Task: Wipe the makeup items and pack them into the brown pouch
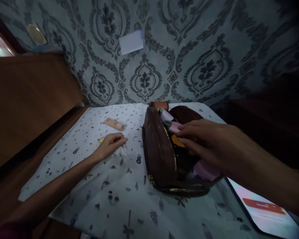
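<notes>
A brown zippered cosmetic bag (157,146) stands open on a patterned white cloth. My right hand (201,137) reaches into it, thumb and fingers closing at a yellow-orange round item (177,141); the rest of that item is hidden. Beside those fingers sits a pink tube with a dark green end (173,126). A pinkish-purple pack (206,171) lies lower in the bag. My left hand (112,143) rests on the cloth with curled fingers, and nothing shows in them. Behind it are a beige squeeze tube (114,124) and a small pale yellow round thing (101,140), partly covered by the hand.
A lit phone or tablet screen (261,207) lies at the lower right. An orange-brown item (159,105) sits behind the bag. Wooden furniture (30,103) borders the cloth on the left. The patterned wall behind carries a white paper (131,42).
</notes>
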Motion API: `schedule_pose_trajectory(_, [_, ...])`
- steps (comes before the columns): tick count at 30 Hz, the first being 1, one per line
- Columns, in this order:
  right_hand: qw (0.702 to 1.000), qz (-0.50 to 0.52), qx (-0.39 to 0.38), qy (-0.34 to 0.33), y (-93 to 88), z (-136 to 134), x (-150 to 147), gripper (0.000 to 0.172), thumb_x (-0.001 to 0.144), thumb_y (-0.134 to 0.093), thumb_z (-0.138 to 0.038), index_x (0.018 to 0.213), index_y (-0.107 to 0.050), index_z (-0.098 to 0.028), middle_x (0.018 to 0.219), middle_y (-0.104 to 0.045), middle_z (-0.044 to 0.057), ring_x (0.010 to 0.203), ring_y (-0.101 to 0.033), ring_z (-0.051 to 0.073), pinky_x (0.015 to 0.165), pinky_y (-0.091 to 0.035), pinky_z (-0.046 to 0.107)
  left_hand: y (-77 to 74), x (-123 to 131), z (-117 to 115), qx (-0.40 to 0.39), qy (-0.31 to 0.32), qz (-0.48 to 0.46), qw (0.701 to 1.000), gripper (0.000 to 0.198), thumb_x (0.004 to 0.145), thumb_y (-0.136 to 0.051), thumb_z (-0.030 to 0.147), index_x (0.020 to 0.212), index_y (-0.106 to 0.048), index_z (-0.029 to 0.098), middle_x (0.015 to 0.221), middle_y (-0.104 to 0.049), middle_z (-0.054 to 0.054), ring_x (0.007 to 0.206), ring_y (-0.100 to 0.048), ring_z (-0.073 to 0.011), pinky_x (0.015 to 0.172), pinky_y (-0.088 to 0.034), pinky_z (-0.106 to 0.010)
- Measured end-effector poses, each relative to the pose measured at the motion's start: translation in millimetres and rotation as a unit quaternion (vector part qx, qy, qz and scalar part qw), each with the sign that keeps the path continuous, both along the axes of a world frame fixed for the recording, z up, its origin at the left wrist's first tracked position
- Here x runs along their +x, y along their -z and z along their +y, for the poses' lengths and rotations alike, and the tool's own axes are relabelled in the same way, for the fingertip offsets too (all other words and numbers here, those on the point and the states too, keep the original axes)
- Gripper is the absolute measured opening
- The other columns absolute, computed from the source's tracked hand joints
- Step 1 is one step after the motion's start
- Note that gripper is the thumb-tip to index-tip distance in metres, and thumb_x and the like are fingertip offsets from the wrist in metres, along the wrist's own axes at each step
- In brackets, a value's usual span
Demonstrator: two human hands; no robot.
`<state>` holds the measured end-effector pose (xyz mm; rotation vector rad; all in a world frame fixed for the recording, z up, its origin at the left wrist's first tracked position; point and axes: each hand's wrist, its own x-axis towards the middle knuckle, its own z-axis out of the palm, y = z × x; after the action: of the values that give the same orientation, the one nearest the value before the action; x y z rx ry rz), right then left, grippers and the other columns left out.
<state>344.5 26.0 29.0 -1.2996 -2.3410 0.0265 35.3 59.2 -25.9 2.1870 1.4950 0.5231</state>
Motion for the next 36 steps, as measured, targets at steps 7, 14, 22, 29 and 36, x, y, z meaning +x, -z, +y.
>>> schedule_pose_trajectory(7, [0.984,0.133,0.093,-0.072,0.4,-65.0,-40.2,0.023,0.096,-0.048,-0.018,0.091,-0.068,-0.025,0.097,-0.073,0.006,0.088,-0.069,0.020,0.076,-0.054,0.032,22.2,-78.1,9.6,0.114,-0.095,0.139,0.979,0.031,0.094,-0.043,0.043,0.102,-0.060,0.019,0.110,-0.059,-0.012,0.107,-0.052,-0.0284,0.087,-0.045,-0.038])
schedule_pose_trajectory(14, [0.949,0.190,-0.161,-0.193,61.0,-69.7,-117.1,0.021,0.094,-0.050,-0.013,0.086,-0.069,-0.017,0.083,-0.069,0.005,0.082,-0.064,0.017,0.075,-0.052,0.030,58.2,-80.8,7.9,0.124,-0.092,0.169,0.973,0.028,0.095,-0.043,0.042,0.104,-0.056,0.019,0.105,-0.060,-0.013,0.101,-0.057,-0.0307,0.074,-0.047,-0.037])
schedule_pose_trajectory(22, [0.590,0.654,-0.474,-0.025,129.1,-15.8,-181.8,0.050,0.073,-0.075,-0.058,0.099,-0.060,-0.018,0.088,-0.067,0.003,0.070,-0.068,0.016,0.055,-0.047,0.024,43.5,-31.4,-10.2,0.144,-0.039,-0.068,0.986,0.031,0.099,-0.035,0.047,0.095,-0.051,0.021,0.082,-0.062,-0.001,0.073,-0.060,-0.0184,0.068,-0.049,-0.029])
schedule_pose_trajectory(29, [0.508,0.742,-0.437,-0.038,145.3,-13.7,-191.4,0.050,0.051,-0.088,-0.052,0.075,-0.061,-0.017,0.061,-0.060,-0.004,0.053,-0.057,0.009,0.053,-0.041,0.021,67.3,-15.7,-23.5,0.273,0.075,-0.097,0.954,0.031,0.097,-0.041,0.043,0.100,-0.060,0.019,0.092,-0.064,-0.006,0.087,-0.061,-0.0222,0.075,-0.048,-0.033])
schedule_pose_trajectory(36, [0.541,0.706,-0.449,-0.087,133.1,-20.2,-180.6,0.056,0.049,-0.093,-0.048,0.085,-0.068,-0.013,0.074,-0.069,0.000,0.058,-0.062,0.009,0.055,-0.040,0.020,58.6,-17.8,-34.7,0.134,0.015,-0.239,0.961,0.039,0.100,-0.031,0.045,0.088,-0.058,0.020,0.079,-0.059,-0.003,0.076,-0.058,-0.0196,0.070,-0.050,-0.030])
